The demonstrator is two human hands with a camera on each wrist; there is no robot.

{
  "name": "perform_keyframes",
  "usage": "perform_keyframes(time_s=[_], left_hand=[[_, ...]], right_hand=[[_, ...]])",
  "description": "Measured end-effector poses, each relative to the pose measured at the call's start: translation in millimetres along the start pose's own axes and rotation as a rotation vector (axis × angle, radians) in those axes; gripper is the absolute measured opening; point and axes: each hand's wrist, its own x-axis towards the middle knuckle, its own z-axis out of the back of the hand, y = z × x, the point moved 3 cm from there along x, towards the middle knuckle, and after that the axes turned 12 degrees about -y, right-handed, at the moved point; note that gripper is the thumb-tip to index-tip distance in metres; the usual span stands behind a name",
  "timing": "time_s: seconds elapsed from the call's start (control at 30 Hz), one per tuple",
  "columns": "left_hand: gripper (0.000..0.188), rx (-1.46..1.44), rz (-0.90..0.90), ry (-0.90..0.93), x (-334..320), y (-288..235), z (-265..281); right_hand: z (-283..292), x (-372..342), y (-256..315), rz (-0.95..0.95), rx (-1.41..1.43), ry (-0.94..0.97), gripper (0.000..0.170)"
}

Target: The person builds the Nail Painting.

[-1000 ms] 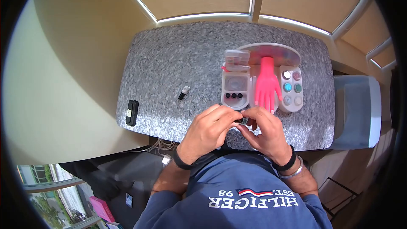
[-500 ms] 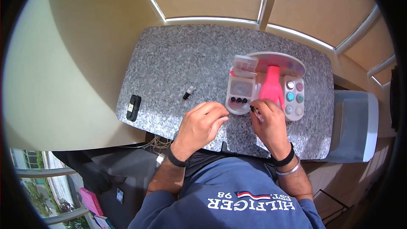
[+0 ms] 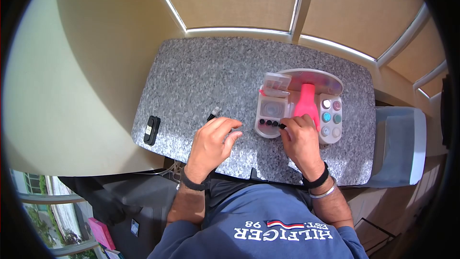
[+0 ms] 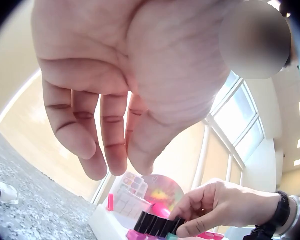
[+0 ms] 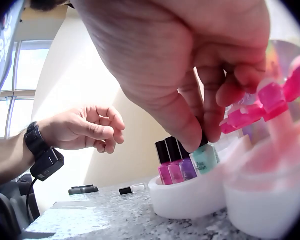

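Note:
My right hand [image 3: 303, 145] pinches the black cap of a teal nail polish bottle [image 5: 205, 161] with thumb and fingertips. The bottle stands in the rounded front compartment of a white nail-set stand [image 5: 182, 201], beside three bottles with black caps, pink and purple polish bottles [image 5: 176, 172] among them. Close to that hand is the pink model hand [image 3: 306, 97], its fingers partly covered in the head view. My left hand [image 3: 210, 145] hovers over the table to the left, fingers loosely bent and holding nothing. Just beyond its fingers lies a clear bottle with a black cap [image 3: 215, 111].
Round pots of colour [image 3: 327, 117] fill the stand's right side. A clear lidded tray [image 3: 277, 81] stands raised at its back left. A black case [image 3: 152, 130] lies near the speckled table's [image 3: 206, 74] left edge. Right of the table is a translucent bin [image 3: 400, 146].
My hands have parted. The right carried the bottle from between them to the stand's front compartment, beside the other bottles. The left let go and drew away leftward.

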Motion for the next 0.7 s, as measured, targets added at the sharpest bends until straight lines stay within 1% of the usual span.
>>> perform_keyframes(time_s=[0.1, 0.2, 0.23, 0.33, 0.47, 0.57, 0.7], left_hand=[[0.019, 0.020, 0.061, -0.032, 0, 16, 6], [0.019, 0.128, 0.106, -0.080, -3, 36, 11], [0.021, 0.154, 0.177, -0.081, -6, 44, 12], [0.021, 0.230, 0.245, -0.106, -11, 62, 14], [0.023, 0.319, 0.352, -0.074, -12, 71, 10], [0.027, 0.363, 0.382, -0.061, -17, 81, 0], [0.027, 0.407, 0.400, -0.045, -20, 90, -9]], right_hand=[[-3, 0, -1, -0.002, -0.021, 0.011, 0.028], [-5, -1, -3, 0.014, -0.041, 0.009, 0.027], [-7, -2, -3, 0.018, -0.049, 0.012, 0.027], [-7, -2, -5, 0.031, -0.073, 0.016, 0.028], [-4, -2, -4, 0.032, -0.070, 0.003, 0.032], [8, -3, 1, 0.033, -0.018, -0.022, 0.034], [29, -7, 3, 0.083, 0.057, -0.084, 0.035]])
